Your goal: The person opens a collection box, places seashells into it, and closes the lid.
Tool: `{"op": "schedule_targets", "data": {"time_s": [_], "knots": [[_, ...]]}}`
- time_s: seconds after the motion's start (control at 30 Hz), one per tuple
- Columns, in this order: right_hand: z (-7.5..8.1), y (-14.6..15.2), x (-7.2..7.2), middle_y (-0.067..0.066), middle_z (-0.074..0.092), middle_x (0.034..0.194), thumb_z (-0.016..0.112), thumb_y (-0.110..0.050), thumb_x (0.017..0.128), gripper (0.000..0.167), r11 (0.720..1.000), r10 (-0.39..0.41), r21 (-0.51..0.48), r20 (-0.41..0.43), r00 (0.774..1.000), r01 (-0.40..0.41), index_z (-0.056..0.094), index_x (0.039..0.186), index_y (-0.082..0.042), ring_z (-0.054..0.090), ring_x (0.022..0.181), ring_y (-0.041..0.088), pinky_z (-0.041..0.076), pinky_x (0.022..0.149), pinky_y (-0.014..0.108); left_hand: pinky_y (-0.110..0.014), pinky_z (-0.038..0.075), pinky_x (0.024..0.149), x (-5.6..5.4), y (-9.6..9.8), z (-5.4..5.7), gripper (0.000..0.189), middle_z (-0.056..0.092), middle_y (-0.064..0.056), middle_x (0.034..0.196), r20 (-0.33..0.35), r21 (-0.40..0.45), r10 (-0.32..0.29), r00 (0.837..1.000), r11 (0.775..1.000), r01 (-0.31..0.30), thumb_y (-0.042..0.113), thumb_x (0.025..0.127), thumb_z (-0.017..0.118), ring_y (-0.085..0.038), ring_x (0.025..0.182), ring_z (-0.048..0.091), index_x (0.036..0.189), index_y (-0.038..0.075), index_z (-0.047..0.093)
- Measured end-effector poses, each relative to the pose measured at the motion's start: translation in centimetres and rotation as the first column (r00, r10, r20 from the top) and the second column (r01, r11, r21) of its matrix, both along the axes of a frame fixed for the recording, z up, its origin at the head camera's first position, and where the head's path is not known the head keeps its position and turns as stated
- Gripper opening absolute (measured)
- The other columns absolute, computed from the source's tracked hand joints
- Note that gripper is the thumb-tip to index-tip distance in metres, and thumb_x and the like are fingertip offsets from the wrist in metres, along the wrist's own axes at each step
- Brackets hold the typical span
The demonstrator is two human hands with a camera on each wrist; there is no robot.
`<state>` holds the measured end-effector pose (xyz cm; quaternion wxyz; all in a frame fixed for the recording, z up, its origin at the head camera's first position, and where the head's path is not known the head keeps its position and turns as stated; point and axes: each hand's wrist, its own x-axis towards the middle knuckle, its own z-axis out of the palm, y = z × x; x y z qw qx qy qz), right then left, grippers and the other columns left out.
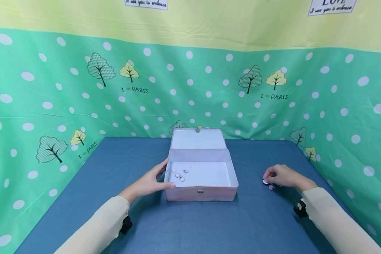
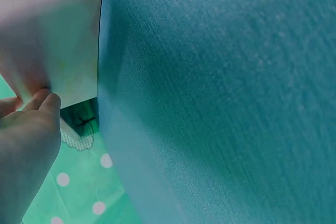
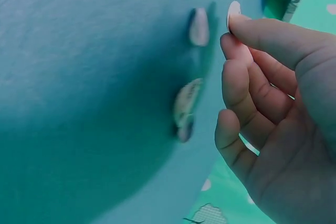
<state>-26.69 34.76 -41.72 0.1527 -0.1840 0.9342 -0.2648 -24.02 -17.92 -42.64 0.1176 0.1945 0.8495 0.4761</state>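
Observation:
A pale pink metal box (image 1: 200, 194) with a latch on its front stands on the blue table, its lid (image 1: 198, 139) raised at the back. My left hand (image 1: 150, 181) grips the box's left side, the thumb over the rim near the front left corner and the fingers along the outer wall. Several small shell-like pieces (image 1: 177, 175) lie at the left of the box floor. Off to the right, my right hand (image 1: 282, 175) pinches a flat white shell-like piece (image 3: 233, 11) between thumb and finger, just above the table. Below it rest a few more such pieces (image 3: 199, 27).
The blue cloth-covered table (image 1: 203, 225) reaches back to a green dotted curtain (image 1: 206, 81), which also lines both sides. A black wrist strap (image 1: 300, 209) sits on the right sleeve, another dark strap (image 1: 126, 225) on the left.

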Motion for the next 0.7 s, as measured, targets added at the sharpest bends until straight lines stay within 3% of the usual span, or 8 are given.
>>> {"op": "schedule_targets", "data": {"time_s": [0.27, 0.7], "knots": [[3.0, -1.7, -0.9, 0.001, 0.069, 0.094, 0.065, -0.014, 0.099, 0.011, 0.999, 0.05, -0.017, -0.051, 0.997, -0.051, 0.073, 0.101, -0.007, 0.061, 0.076, 0.025, 0.049, 0.065, 0.031, -0.054, 0.025, 0.117, -0.1, 0.0, 0.0, 0.105, 0.012, -0.017, 0.165, -0.003, 0.002, -0.001, 1.0, 1.0, 0.001, 0.037, 0.088, 0.079, -0.035, 0.149, 0.022, 0.163, 0.015, 0.009], [8.0, -6.8, -2.2, -0.002, 0.069, 0.09, 0.069, -0.015, 0.097, 0.004, 0.987, 0.161, 0.02, -0.152, 0.975, -0.16, 0.073, 0.097, -0.015, 0.061, 0.08, 0.014, 0.053, 0.073, 0.034, -0.052, 0.025, 0.117, -0.2, 0.0, 0.0, 0.109, 0.011, -0.012, 0.166, 0.019, -0.021, 0.011, 1.0, 1.0, -0.011, 0.043, 0.085, 0.08, -0.032, 0.149, 0.022, 0.163, 0.017, 0.008]]}}
